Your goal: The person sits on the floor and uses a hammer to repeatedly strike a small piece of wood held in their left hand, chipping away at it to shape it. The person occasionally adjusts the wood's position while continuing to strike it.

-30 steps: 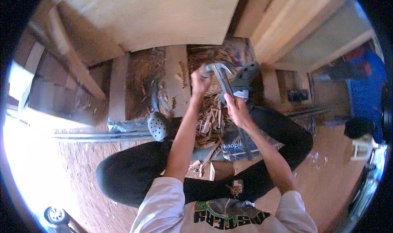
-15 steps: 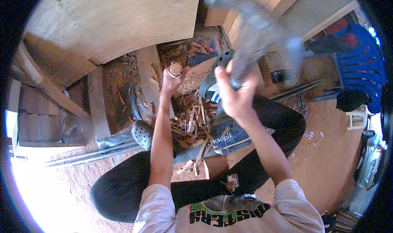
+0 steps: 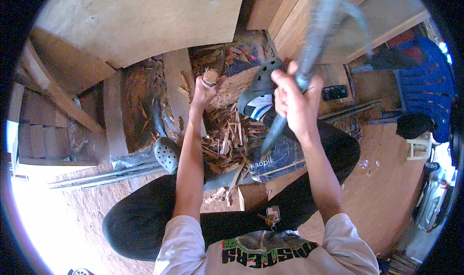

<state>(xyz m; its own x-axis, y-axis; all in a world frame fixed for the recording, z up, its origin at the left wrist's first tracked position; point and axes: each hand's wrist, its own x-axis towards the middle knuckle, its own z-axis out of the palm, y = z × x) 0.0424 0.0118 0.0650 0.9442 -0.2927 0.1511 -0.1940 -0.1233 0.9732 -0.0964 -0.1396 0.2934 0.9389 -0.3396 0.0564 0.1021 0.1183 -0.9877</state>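
Observation:
My left hand [image 3: 204, 95] is closed round the wooden handle of a chisel [image 3: 210, 76], its round, frayed end facing up. The blade is hidden below my fist. Beside it lies a pale, rough-cut piece of wood [image 3: 234, 89]. My right hand [image 3: 300, 103] grips a dark metal hammer [image 3: 316, 40], held up to the right of the chisel and apart from it. The hammer's head is blurred near the top edge, and its handle end sticks out below my fist.
Wood chips [image 3: 229, 142] cover the ground between my feet. My clog-clad right foot [image 3: 261, 89] rests against the wood; the other clog [image 3: 166, 155] is at left. A large board [image 3: 140, 23] stands ahead. A phone [image 3: 335, 92], blue chair [image 3: 425, 86] and white stool [image 3: 419, 149] are at right.
My right hand has moved a little right and away, and the hammer has turned more upright, its handle end now showing. My left hand keeps its hold on the chisel.

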